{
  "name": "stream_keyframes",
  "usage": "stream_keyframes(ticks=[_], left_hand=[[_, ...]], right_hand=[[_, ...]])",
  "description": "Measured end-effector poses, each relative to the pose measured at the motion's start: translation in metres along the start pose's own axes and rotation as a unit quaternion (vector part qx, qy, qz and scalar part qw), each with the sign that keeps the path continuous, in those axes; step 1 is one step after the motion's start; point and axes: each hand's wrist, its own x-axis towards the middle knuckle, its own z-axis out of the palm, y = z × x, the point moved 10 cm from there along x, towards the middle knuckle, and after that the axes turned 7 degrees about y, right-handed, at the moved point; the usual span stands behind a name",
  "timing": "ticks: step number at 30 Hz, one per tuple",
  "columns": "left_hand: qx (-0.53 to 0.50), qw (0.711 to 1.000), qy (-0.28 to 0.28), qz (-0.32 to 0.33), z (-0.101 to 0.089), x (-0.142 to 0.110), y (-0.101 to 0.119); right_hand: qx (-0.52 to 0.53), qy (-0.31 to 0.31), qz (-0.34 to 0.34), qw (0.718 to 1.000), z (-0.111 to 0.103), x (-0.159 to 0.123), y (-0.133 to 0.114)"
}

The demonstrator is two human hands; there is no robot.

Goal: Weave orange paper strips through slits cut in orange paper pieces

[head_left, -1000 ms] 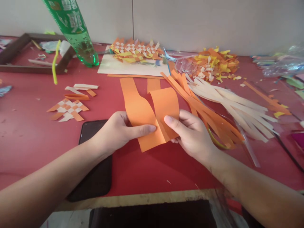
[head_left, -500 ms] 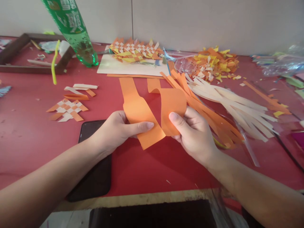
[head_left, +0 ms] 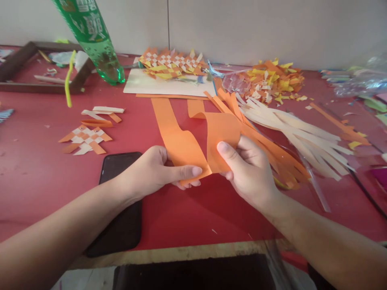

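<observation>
The two halves of the orange paper (head_left: 189, 151) have parted, and the split between them now runs almost to the near edge. The right hand (head_left: 252, 173) has drawn its half toward 3 o'clock, where that half curls over more widely. The left hand (head_left: 157, 169) has slid toward 5 o'clock, its thumb (head_left: 193, 172) lower on the paper and its fingertips (head_left: 186, 185) now showing under the near edge. More of the phone's (head_left: 122, 225) 12 o'clock end is uncovered.
</observation>
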Motion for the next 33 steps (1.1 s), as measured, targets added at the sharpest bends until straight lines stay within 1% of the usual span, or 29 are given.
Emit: stream_keyframes(ticks=[4,6,8,11,12,13,14,15,16,17,19,21,22,25,27,29,30,31,32,33], left_hand=[[-0.010,1.000,0.015,-0.004,-0.005,0.000,-0.002],[0.004,1.000,-0.004,-0.014,-0.003,-0.004,-0.005],[0.014,0.998,-0.057,-0.034,0.004,-0.010,-0.009],[0.033,0.981,-0.169,-0.087,0.022,-0.023,-0.018],[0.038,0.976,-0.190,-0.100,0.024,-0.026,-0.020],[0.033,0.976,-0.190,-0.102,0.024,-0.025,-0.020],[0.012,0.982,-0.169,-0.089,0.020,-0.022,-0.017],[-0.026,0.989,-0.130,-0.065,0.014,-0.016,-0.012],[-0.082,0.993,-0.084,-0.029,0.005,-0.009,-0.005],[-0.134,0.990,-0.050,0.006,-0.003,-0.005,0.001],[-0.216,0.975,-0.019,0.047,-0.012,0.001,0.007],[-0.269,0.961,0.008,0.069,-0.019,0.004,0.011],[-0.287,0.954,0.032,0.079,-0.025,0.005,0.012],[-0.317,0.934,0.122,0.111,-0.043,0.002,0.019],[-0.329,0.921,0.162,0.133,-0.052,-0.001,0.023],[-0.331,0.913,0.186,0.150,-0.059,-0.001,0.027],[-0.328,0.909,0.201,0.161,-0.063,-0.002,0.028],[-0.322,0.905,0.217,0.174,-0.067,-0.002,0.029],[-0.317,0.900,0.233,0.189,-0.071,-0.003,0.031],[-0.312,0.893,0.248,0.207,-0.075,-0.005,0.033]], right_hand=[[0.051,0.034,0.003,0.998,-0.010,0.004,-0.008],[0.088,0.034,0.012,0.995,-0.013,0.005,-0.010],[0.116,0.004,0.015,0.993,-0.010,0.005,-0.013],[0.125,-0.073,-0.009,0.989,-0.002,0.001,-0.019],[0.117,-0.099,-0.019,0.988,0.001,-0.002,-0.021],[0.108,-0.123,-0.036,0.986,0.003,-0.003,-0.024],[0.099,-0.149,-0.056,0.982,0.006,-0.006,-0.028],[0.092,-0.179,-0.082,0.976,0.009,-0.008,-0.033],[0.090,-0.213,-0.108,0.967,0.012,-0.012,-0.040],[0.087,-0.254,-0.121,0.956,0.018,-0.016,-0.044],[0.081,-0.347,-0.102,0.929,0.031,-0.026,-0.047],[0.071,-0.432,-0.053,0.897,0.042,-0.037,-0.044],[0.066,-0.463,-0.036,0.883,0.046,-0.042,-0.044],[0.033,-0.521,-0.017,0.853,0.050,-0.052,-0.045],[-0.011,-0.546,-0.021,0.837,0.046,-0.056,-0.044],[-0.066,-0.530,-0.042,0.844,0.035,-0.051,-0.045],[-0.110,-0.495,-0.062,0.859,0.025,-0.042,-0.045],[-0.156,-0.435,-0.083,0.883,0.012,-0.028,-0.046],[-0.222,-0.358,-0.086,0.903,-0.004,-0.011,-0.044],[-0.274,-0.286,-0.090,0.914,-0.021,0.003,-0.045]])
